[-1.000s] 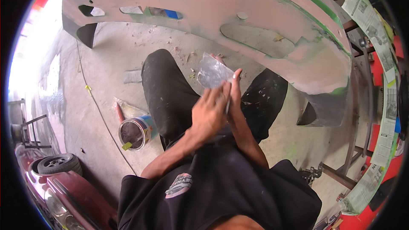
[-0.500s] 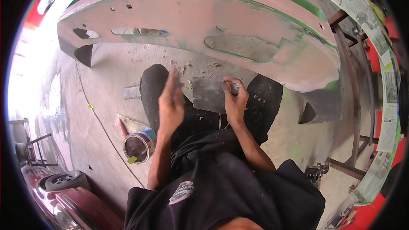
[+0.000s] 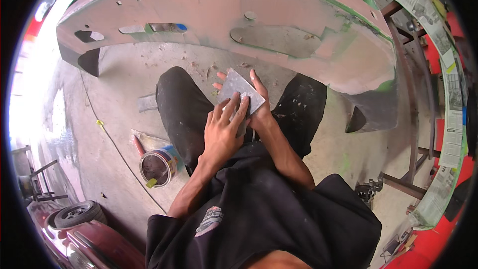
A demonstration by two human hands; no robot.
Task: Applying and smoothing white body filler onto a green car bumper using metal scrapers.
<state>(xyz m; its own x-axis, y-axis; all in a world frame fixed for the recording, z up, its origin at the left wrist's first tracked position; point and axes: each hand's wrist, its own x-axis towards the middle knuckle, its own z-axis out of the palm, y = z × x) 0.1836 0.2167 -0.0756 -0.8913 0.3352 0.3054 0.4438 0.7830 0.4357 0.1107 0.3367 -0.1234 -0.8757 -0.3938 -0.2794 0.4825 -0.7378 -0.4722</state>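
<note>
My right hand (image 3: 261, 94) cradles a square grey sheet (image 3: 238, 82) from beneath, its fingertips poking out past the upper-left edge and its thumb at the right. My left hand (image 3: 224, 129) has its bent fingers pressed on the sheet's face; its thumb is hidden. Both hands are between my dark-trousered knees (image 3: 177, 104). Beyond them stretches a large pink-primed panel (image 3: 189, 5), like a bumper, with green edges and several cut-outs. An open tin (image 3: 155, 168) with dark contents stands on the concrete floor (image 3: 119, 194) left of my leg, beside a red tube (image 3: 138, 145).
At the lower left lie a wheel (image 3: 79, 214) and a maroon car part (image 3: 104, 244). A thin cable (image 3: 124, 159) crosses the floor. Metal frames (image 3: 406, 184) and a curved newspaper-covered piece (image 3: 450, 134) are at the right. A flat grey piece (image 3: 147, 102) lies near my left knee.
Half a second ago my hands were apart, with the sheet lower in my right hand. My left hand has moved right onto the sheet, which is now tilted diagonally and raised.
</note>
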